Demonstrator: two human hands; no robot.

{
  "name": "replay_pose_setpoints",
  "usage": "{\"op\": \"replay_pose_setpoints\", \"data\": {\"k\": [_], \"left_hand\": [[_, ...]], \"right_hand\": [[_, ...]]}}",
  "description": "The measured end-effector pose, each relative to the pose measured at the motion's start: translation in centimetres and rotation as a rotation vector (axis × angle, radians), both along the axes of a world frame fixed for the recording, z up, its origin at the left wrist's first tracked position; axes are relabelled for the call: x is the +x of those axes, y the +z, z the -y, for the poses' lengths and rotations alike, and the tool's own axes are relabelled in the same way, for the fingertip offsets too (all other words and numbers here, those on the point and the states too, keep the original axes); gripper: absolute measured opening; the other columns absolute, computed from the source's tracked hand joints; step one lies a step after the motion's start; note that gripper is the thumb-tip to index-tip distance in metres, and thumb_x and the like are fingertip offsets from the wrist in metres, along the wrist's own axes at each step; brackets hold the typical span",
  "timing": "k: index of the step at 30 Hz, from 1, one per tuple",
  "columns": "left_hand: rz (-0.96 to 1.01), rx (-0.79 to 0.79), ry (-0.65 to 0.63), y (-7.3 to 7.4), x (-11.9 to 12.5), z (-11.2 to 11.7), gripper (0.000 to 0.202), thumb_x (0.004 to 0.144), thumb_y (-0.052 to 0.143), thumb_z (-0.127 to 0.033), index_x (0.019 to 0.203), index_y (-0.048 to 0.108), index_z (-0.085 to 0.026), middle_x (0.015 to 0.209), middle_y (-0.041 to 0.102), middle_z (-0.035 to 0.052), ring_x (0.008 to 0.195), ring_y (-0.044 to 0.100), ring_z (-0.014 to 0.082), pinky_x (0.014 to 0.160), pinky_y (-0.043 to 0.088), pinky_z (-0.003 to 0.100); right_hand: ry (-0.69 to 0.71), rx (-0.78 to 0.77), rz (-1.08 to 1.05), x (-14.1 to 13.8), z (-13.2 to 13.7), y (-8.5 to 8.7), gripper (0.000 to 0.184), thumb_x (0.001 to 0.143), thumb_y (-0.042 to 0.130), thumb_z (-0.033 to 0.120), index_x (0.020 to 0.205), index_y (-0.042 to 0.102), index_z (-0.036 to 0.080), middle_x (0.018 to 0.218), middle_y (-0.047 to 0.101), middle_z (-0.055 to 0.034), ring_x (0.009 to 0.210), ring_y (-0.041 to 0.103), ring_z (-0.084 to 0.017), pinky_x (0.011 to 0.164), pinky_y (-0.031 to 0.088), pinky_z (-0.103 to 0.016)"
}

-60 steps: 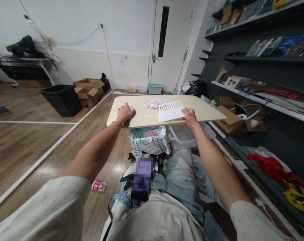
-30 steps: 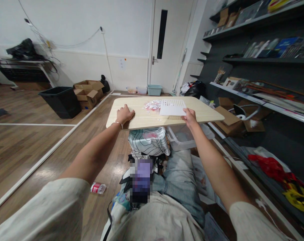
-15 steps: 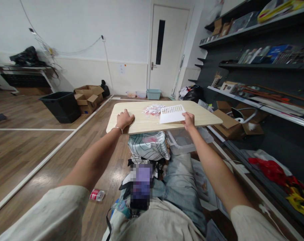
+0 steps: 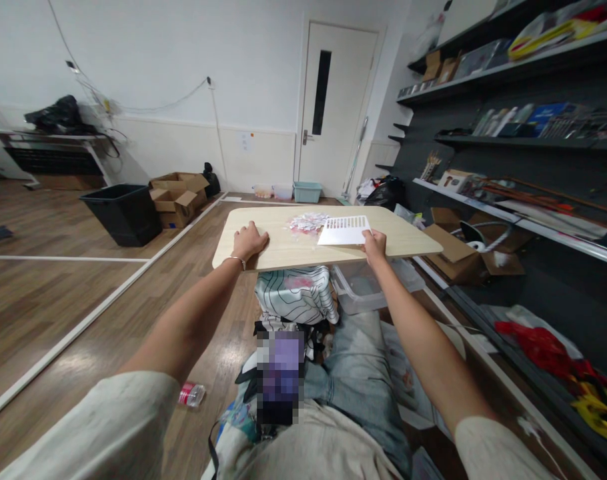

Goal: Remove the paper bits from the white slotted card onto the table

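Note:
In my right hand (image 4: 375,247) is a thin white sheet (image 4: 344,235) with a row of slots along its far edge, pinched at its near right corner. It slants low above the pale wooden board (image 4: 408,233), and the slots are toward the far side. Left of the sheet, partly behind it, lies a heap of small white and pinkish scraps (image 4: 307,223). My left hand (image 4: 251,240) rests on the left part of the board, fingers spread on the surface, holding nothing. A bracelet (image 4: 238,260) circles that wrist.
Below the board stand a cloth-covered box (image 4: 296,297) and a clear plastic bin (image 4: 358,290). A plastic bottle (image 4: 191,394) lies on the floor at left. Further off are a black bin (image 4: 121,213), cardboard boxes (image 4: 178,193) and, on the right, loaded shelves (image 4: 513,140).
The white sheet has tipped flatter, its slotted edge lower over the board. My left hand stays in place. The whole view has shifted slightly.

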State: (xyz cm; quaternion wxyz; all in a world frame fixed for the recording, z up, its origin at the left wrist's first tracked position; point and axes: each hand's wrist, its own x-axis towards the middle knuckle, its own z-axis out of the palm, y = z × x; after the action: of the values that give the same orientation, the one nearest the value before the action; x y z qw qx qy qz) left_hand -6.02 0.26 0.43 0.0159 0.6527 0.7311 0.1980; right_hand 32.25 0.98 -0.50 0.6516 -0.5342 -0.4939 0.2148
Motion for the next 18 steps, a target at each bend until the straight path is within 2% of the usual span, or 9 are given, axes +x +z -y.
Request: {"op": "replay_pose_setpoints", "data": {"k": [9, 18], "left_hand": [[0.000, 0.000, -0.005, 0.1, 0.0, 0.2, 0.062, 0.091, 0.042, -0.049, 0.134, 0.053, -0.006, 0.130, 0.067, 0.0290, 0.125, 0.061, 0.0399, 0.104, 0.042, 0.047], [-0.001, -0.012, -0.004, 0.3, 0.1, 0.3, 0.062, 0.091, 0.042, -0.050, 0.135, 0.052, -0.007, 0.131, 0.067, 0.0286, 0.126, 0.061, 0.0395, 0.106, 0.040, 0.047]], "right_hand": [[0.110, -0.051, -0.078, -0.2, 0.8, 0.3, 0.018, 0.070, 0.063, 0.035, 0.065, 0.056, 0.019, 0.052, 0.045, 0.0051, 0.047, 0.037, -0.010, 0.039, 0.026, -0.020], [0.271, -0.065, -0.113, -0.1, 1.4, 0.8, 0.023, 0.068, 0.067, 0.038, 0.074, 0.063, 0.016, 0.056, 0.050, 0.0052, 0.044, 0.033, -0.006, 0.037, 0.023, -0.019]]}}
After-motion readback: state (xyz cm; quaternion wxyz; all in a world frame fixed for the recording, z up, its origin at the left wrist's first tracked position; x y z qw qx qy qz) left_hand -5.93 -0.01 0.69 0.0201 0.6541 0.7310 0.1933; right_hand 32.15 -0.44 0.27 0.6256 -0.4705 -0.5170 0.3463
